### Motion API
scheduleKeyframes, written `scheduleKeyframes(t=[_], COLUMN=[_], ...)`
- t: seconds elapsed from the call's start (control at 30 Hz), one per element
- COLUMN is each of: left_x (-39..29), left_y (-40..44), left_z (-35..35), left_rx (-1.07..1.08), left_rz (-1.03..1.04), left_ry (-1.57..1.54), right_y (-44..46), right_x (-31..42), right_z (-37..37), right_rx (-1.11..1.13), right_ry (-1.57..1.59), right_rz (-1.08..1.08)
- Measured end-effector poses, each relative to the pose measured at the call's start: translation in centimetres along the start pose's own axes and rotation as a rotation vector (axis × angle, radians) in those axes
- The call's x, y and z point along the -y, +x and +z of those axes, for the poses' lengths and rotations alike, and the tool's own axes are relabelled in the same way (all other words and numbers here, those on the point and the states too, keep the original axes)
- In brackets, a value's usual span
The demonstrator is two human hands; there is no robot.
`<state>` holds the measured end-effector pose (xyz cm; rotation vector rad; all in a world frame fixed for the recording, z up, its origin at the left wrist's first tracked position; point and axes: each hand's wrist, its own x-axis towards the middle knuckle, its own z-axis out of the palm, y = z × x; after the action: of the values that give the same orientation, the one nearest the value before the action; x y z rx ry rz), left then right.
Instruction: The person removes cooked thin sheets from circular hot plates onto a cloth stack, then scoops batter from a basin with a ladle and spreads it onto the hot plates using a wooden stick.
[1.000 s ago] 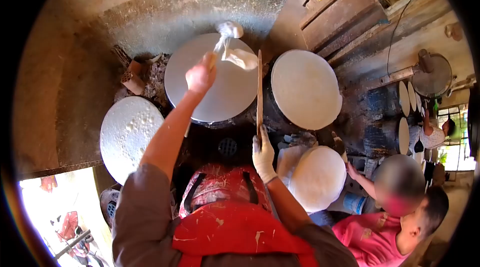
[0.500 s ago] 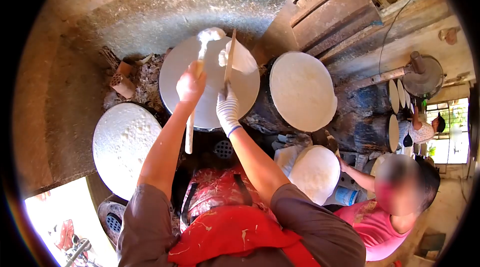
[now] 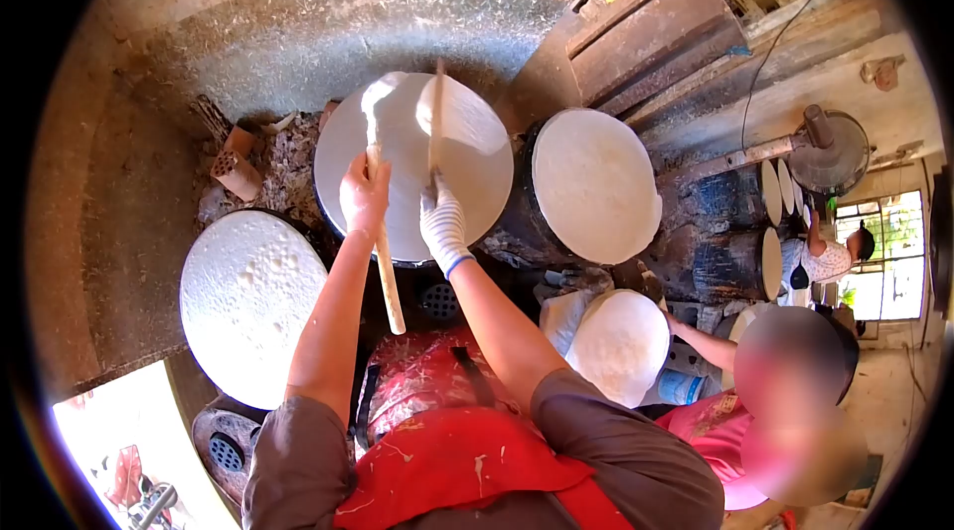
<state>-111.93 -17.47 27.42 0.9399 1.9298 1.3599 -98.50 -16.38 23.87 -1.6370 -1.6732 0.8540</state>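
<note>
My bare left hand (image 3: 365, 194) is closed around a wooden stick (image 3: 386, 277) whose upper end is coated white. That end lies over the left part of a wide round griddle (image 3: 397, 148). My right hand (image 3: 443, 222), in a striped glove, grips a thin flat wooden stick (image 3: 436, 118) that points away across the same griddle. A bright white patch (image 3: 465, 118) shows on the griddle beside this stick; whether it is batter or glare I cannot tell. Both hands are above the griddle's near half, a little apart.
White-topped round pans stand left (image 3: 248, 302) and right (image 3: 596, 182). A smaller white round (image 3: 621, 346) is near a person in pink (image 3: 701, 446). Bricks (image 3: 237, 174) lie behind at left. Several dark drums (image 3: 730, 262) and another person (image 3: 827, 260) are farther right.
My left hand has drawn slightly back and left, and its stick's lower end has swung right. The flat stick in my right hand has shifted left and stands more upright.
</note>
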Motion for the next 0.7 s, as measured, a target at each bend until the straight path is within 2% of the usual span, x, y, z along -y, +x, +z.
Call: scheduleKeyframes(t=[0.07,0.1,0.17,0.23,0.3,0.37,0.43,0.5,0.53,0.57,0.63,0.7], left_x=[-0.2,-0.6,-1.1,-0.8,-0.5,-0.5,-0.6,-0.4,-0.2,-0.1,-0.8,-0.2], left_y=[-0.5,-0.8,-1.0,-1.4,-1.5,-1.7,-1.8,-2.0,-2.0,-2.0,-2.4,-2.4], left_z=[-0.3,-0.7,-1.0,-1.2,-1.0,-1.1,-1.2,-1.2,-1.2,-1.2,-1.7,-1.8], left_rx=[0.003,0.020,0.036,0.024,0.019,0.009,0.001,-0.003,-0.005,-0.008,-0.030,-0.037], left_rz=[0.003,-0.016,-0.034,-0.045,-0.051,-0.071,-0.074,-0.080,-0.118,-0.156,-0.204,-0.208], left_ry=[-0.044,-0.084,-0.138,-0.178,-0.196,-0.201,-0.223,-0.242,-0.325,-0.409,-0.486,-0.476], right_y=[-0.4,-0.7,-3.2,-4.1,-3.8,-2.3,-1.6,-0.4,-0.8,-1.2,-0.1,0.0], right_x=[-0.6,-3.3,-3.0,-4.3,-3.5,-3.4,-2.2,-3.9,-2.7,-1.4,-4.1,-5.4], right_z=[-0.6,-0.6,-4.4,-4.6,-3.7,-1.5,-0.7,0.7,-1.5,-4.0,-6.5,-7.5], right_rx=[-0.050,-0.123,-0.170,-0.154,-0.026,0.037,0.062,0.111,0.017,-0.033,-0.063,0.012], right_ry=[0.076,0.166,0.134,0.120,0.008,0.217,0.193,0.187,0.150,0.061,0.154,0.097], right_rz=[-0.091,-0.115,0.026,0.031,0.001,0.008,-0.060,-0.093,-0.239,-0.130,-0.011,0.013])
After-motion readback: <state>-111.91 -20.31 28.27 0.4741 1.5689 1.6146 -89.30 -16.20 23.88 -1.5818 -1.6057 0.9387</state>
